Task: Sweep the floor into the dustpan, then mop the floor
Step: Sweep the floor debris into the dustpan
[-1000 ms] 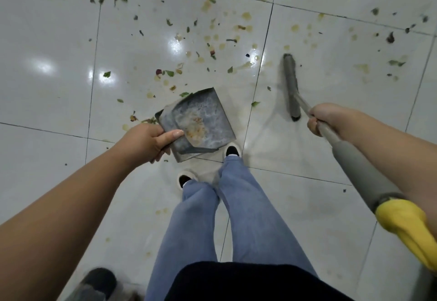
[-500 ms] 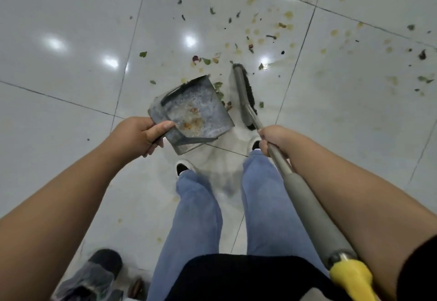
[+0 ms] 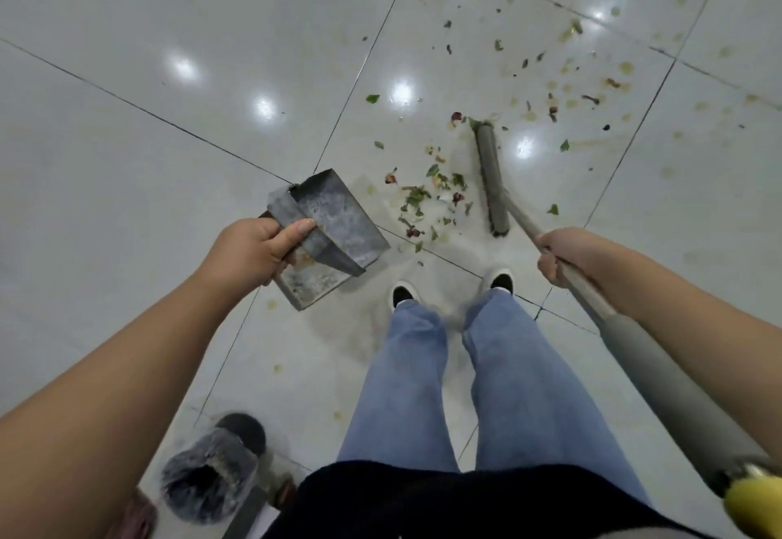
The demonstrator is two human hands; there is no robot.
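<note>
Left hand (image 3: 254, 248): fingers curled round the rear edge of the metal dustpan (image 3: 328, 233), thumb laid along its top; it holds the pan tilted, just left of the person's shoes.
Dustpan: grey and scuffed, with pale crumbs on its inner floor; its open mouth faces the leaf pile.
Right hand (image 3: 565, 252): fingers wrapped tight about the broom handle (image 3: 634, 352), low on the thin part of the shaft.
Broom handle: grey, running from the hand toward the lower right, where a yellow grip shows at the corner.
Broom head (image 3: 491, 178): long and narrow, down on the tiled floor (image 3: 148, 178), just right of the leaf pile.
Leaf pile (image 3: 427, 200): green scraps and a few reddish bits, gathered between the dustpan mouth and the broom head.
Loose scraps (image 3: 550, 85): more leaves and yellowish stains spread beyond the broom head.
Shoes (image 3: 404, 295): dark with white edges, below blue trouser legs, near the pile.
Dark fuzzy thing (image 3: 211, 479): behind the dustpan, near the left forearm; I cannot tell what it is.
</note>
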